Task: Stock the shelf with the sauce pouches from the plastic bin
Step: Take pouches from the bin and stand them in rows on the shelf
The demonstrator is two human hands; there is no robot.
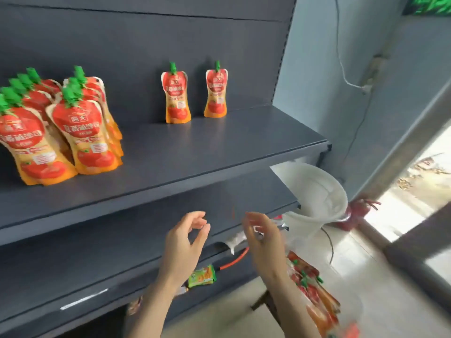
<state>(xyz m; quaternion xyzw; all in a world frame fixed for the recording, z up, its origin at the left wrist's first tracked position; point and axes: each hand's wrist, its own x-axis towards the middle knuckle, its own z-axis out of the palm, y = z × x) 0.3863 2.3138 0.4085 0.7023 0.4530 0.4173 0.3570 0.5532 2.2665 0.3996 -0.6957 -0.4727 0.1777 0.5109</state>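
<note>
The sauce pouches (314, 291) are lying heaped in the clear plastic bin (351, 311) at five o'clock, long axes slanting toward four o'clock and green caps seemingly pointing that way too, though blur is obscuring them. Others are standing upright on the shelf (219, 147): a crowded cluster (61, 132) at nine o'clock, two lone pouches (195, 93) near twelve. Both hands are hovering empty, the left hand (183, 242) and right hand (263, 237) with fingers loosely curled. The packed cluster is leaning; nudging it while adding stock could topple the row like dominoes.
</note>
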